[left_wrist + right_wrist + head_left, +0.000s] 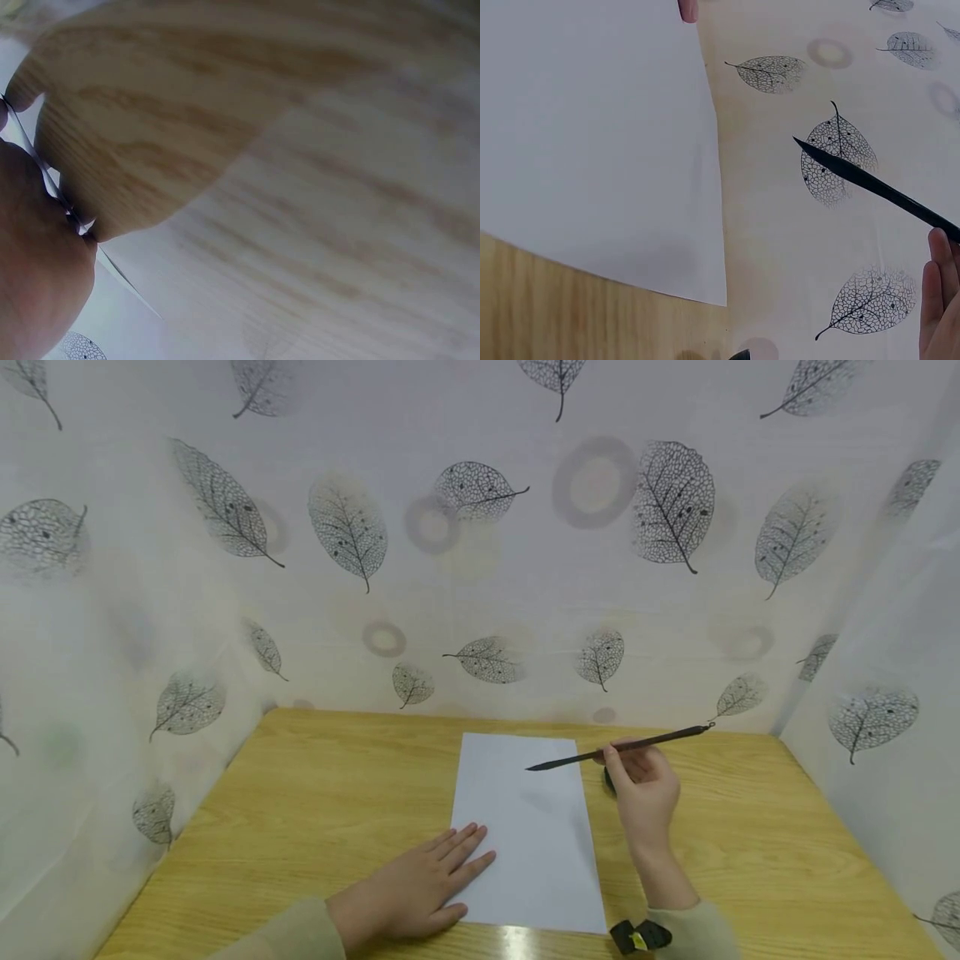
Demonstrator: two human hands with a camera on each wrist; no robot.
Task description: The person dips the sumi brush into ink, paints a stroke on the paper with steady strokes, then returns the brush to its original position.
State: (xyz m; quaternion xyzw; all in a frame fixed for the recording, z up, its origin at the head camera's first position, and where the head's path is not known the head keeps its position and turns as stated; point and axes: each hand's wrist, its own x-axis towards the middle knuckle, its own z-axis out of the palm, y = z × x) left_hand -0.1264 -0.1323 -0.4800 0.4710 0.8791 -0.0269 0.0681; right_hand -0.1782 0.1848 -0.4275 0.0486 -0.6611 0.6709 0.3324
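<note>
A white sheet of paper (525,835) lies upright on the wooden table. My left hand (420,885) rests on its lower left edge with fingers spread and straight; the left wrist view shows that hand (37,277) beside the sheet's thin edge. Above the sheet's upper right side, my right hand (647,789) pinches a dark writing brush (667,737) by its handle. Its pointed dark tip aims left over the paper, apart from it. In the right wrist view the brush (885,189) and the fingers (932,300) show clearly. The sheet bears no visible marks.
A small dark object (608,782) stands right of the paper, mostly hidden behind my right hand. The wooden table (322,793) meets a pale leaf-patterned curtain (510,593) at the back and both sides. A black and yellow device (640,937) sits at my right wrist.
</note>
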